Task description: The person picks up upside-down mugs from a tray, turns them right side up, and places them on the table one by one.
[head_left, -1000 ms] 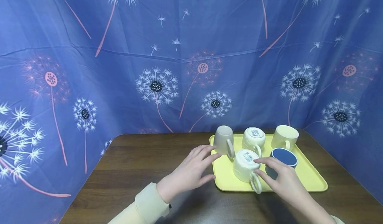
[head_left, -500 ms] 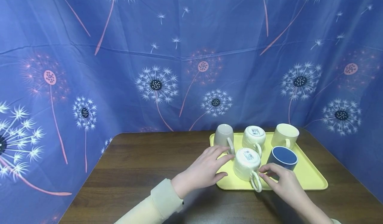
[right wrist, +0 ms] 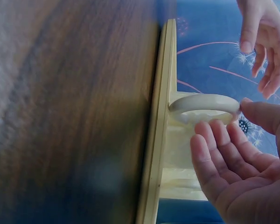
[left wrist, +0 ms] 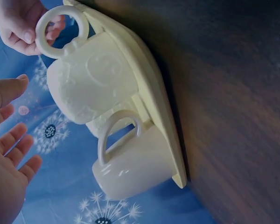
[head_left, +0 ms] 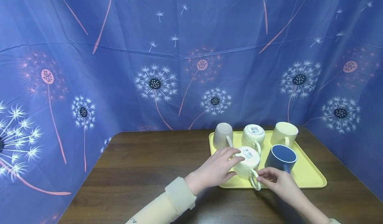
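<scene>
An upturned white mug [head_left: 246, 166] with a label on its base stands at the front of the yellow tray [head_left: 309, 170]. My right hand [head_left: 279, 182] pinches at its ring handle [right wrist: 207, 101], thumb tip against the outer curve and fingers bent beside it. In the head view, my left hand [head_left: 219, 167] reaches toward the mug's left side with fingers spread, overlapping its edge. The left wrist view shows that hand's fingers [left wrist: 14, 144] apart from the mug's embossed wall [left wrist: 93, 74]. Right of the mug stands a dark blue mug [head_left: 281, 157], partly behind my right hand.
Behind on the tray are an upturned grey mug [head_left: 222, 134], a second upturned white mug [head_left: 252, 136] and a cream mug [head_left: 282, 132]. The tray lies on a brown wooden table [head_left: 143, 161]. A blue dandelion-print cloth [head_left: 179, 57] hangs behind and at both sides.
My left hand has moved right, from beside the tray to the white mug's side. My right hand has lowered from over the mug's base to its handle. The mugs stay in place.
</scene>
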`<state>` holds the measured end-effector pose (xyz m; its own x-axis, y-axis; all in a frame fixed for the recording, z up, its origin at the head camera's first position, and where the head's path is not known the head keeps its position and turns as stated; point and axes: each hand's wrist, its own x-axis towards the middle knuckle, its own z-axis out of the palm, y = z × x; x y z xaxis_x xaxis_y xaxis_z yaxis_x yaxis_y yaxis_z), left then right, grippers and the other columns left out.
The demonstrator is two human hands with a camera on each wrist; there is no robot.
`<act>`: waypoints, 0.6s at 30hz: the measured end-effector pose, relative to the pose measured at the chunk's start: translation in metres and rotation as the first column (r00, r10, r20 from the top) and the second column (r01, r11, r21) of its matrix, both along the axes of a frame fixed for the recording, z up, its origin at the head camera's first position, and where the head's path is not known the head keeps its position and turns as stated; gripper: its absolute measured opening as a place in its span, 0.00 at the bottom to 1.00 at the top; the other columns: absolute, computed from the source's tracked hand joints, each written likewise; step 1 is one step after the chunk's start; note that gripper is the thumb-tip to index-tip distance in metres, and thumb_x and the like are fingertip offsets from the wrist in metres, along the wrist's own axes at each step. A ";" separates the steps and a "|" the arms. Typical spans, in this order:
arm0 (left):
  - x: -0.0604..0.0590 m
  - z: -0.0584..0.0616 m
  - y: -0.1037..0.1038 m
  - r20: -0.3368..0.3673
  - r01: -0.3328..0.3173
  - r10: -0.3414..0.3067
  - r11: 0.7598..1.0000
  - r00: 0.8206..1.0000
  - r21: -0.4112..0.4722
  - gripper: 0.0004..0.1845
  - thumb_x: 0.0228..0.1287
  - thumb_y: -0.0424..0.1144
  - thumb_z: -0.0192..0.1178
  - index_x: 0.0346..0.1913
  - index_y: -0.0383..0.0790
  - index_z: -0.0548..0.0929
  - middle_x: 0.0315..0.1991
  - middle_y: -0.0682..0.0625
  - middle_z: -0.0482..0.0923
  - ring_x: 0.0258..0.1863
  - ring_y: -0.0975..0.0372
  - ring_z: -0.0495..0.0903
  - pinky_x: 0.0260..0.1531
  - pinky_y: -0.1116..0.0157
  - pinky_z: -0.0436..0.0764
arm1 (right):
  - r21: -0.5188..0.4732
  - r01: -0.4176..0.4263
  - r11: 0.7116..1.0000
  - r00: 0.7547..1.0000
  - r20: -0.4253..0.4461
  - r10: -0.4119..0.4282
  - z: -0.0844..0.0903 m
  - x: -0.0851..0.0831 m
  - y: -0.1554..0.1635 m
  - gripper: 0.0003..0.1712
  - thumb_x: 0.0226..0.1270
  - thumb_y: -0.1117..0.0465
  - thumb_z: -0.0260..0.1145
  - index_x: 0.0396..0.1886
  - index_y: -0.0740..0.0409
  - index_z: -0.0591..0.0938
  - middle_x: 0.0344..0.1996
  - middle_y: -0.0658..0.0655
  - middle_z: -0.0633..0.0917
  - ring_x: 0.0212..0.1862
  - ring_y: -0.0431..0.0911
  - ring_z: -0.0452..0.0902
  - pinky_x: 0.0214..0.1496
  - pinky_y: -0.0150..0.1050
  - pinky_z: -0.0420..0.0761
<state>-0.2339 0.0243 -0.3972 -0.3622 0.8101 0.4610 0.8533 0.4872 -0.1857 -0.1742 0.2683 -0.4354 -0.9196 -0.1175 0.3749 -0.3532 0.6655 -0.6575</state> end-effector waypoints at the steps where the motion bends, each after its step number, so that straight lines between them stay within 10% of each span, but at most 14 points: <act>1: 0.000 -0.001 0.002 0.000 0.000 0.000 1.000 1.000 -0.004 0.30 0.54 0.49 0.68 0.60 0.49 0.72 0.62 0.52 0.67 0.62 0.60 0.66 0.63 0.64 0.65 | -0.006 -0.006 1.000 1.000 0.027 0.006 0.000 0.001 0.000 0.08 0.52 0.63 0.73 0.32 0.58 0.83 0.25 0.45 0.85 0.28 0.29 0.77 0.29 0.31 0.79; 18: -0.003 -0.012 0.023 0.025 0.014 -0.013 1.000 1.000 -0.015 0.28 0.55 0.48 0.68 0.59 0.50 0.73 0.58 0.54 0.70 0.61 0.63 0.66 0.65 0.67 0.62 | -0.047 -0.187 0.981 0.969 0.156 0.192 -0.010 0.006 0.007 0.08 0.55 0.64 0.71 0.34 0.62 0.83 0.28 0.44 0.85 0.33 0.30 0.78 0.35 0.30 0.80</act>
<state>-0.2364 0.0471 -0.4091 -0.3625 0.8220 0.4393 0.8642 0.4729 -0.1718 -0.1680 0.2758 -0.4455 -0.9297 -0.2861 0.2322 -0.3603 0.5741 -0.7353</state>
